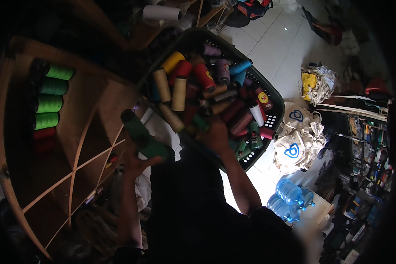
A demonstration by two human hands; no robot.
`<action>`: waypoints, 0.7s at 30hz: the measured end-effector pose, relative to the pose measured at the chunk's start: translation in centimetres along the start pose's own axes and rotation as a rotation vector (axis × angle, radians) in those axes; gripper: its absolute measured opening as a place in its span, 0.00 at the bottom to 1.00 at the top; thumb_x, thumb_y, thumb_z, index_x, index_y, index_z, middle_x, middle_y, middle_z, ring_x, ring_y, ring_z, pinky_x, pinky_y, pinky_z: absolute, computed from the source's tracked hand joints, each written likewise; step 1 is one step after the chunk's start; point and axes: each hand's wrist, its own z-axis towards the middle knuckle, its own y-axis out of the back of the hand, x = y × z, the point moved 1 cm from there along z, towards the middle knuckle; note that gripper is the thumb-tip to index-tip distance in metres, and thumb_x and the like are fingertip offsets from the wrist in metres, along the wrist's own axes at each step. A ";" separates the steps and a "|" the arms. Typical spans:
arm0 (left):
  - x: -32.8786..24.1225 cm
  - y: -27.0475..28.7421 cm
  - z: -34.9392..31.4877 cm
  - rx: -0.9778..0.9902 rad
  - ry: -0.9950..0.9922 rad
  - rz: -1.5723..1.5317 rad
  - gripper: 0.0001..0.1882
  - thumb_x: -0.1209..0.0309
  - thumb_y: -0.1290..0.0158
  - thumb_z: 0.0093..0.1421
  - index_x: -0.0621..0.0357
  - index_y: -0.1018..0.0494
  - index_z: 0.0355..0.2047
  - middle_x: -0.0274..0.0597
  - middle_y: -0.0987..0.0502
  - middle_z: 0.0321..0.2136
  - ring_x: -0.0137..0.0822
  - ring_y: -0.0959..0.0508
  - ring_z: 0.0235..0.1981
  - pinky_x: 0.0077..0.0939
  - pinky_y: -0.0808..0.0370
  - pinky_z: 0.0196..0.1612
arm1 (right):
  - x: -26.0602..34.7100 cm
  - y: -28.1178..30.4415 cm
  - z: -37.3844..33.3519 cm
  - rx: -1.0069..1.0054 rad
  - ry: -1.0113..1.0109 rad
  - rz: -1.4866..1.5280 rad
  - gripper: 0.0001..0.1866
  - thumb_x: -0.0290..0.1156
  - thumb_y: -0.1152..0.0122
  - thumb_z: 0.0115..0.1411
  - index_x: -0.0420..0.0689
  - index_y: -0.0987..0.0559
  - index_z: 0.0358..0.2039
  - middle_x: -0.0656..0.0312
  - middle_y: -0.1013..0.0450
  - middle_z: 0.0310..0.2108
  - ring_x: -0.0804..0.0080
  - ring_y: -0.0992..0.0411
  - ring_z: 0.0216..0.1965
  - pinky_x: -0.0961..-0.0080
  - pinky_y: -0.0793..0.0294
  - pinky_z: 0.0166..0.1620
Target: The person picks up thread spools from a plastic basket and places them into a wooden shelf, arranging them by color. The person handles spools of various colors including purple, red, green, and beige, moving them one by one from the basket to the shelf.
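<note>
My left hand (134, 162) is wrapped round two dark green thread spools (153, 147), held end to end between the wooden rack and the basket. A dark plastic basket (275, 94) with a perforated wall is heaped with thread spools in red, maroon, tan, purple, blue and white. Down inside it, my right hand (215, 135) closes on a green thread spool (200, 122); shadow partly hides its fingertips. Another dark green spool (254, 136) stands near the basket's right wall, beside a white spool (256, 113).
On the left, a wooden rack (81, 127) with crossing slats holds a column of bright green spools (48, 104) above red ones (45, 140). White cloth bundles (297, 141) and blue water jugs (289, 193) sit on the tiled floor to the right. Cluttered shelving (361, 149) lines the far right.
</note>
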 end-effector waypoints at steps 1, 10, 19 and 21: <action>1.2 0.8 -0.2 0.005 -0.034 0.066 0.35 0.67 0.25 0.38 0.58 0.25 0.49 0.42 0.23 0.46 0.38 0.22 0.48 0.36 0.24 0.53 | -0.5 0.4 0.1 -0.039 -0.013 0.057 0.24 0.33 0.27 0.47 0.40 0.22 0.44 0.48 0.25 0.43 0.51 0.24 0.44 0.59 0.24 0.45; 4.2 2.7 -2.4 -0.243 -0.111 -0.001 0.44 0.67 0.26 0.42 0.58 0.35 0.59 0.41 0.24 0.47 0.37 0.22 0.47 0.32 0.22 0.52 | -4.3 4.6 1.3 -0.071 -0.314 1.463 0.19 0.40 0.39 0.63 0.43 0.28 0.49 0.59 0.25 0.46 0.68 0.26 0.49 0.61 0.28 0.55; 0.4 5.2 -4.6 -0.642 -0.086 0.319 0.30 0.59 0.24 0.35 0.53 0.19 0.40 0.51 0.36 0.52 0.52 0.36 0.58 0.46 0.39 0.62 | 8.0 4.6 1.2 0.426 -0.073 1.636 0.32 0.38 0.39 0.62 0.51 0.38 0.65 0.58 0.29 0.52 0.56 0.28 0.52 0.50 0.31 0.59; 0.0 5.4 -5.8 -0.751 -0.058 0.354 0.29 0.61 0.25 0.35 0.53 0.19 0.39 0.51 0.36 0.51 0.52 0.35 0.57 0.46 0.39 0.61 | 12.1 3.6 1.9 0.482 -0.077 1.453 0.42 0.25 0.34 0.56 0.50 0.44 0.68 0.59 0.31 0.53 0.60 0.28 0.52 0.55 0.31 0.59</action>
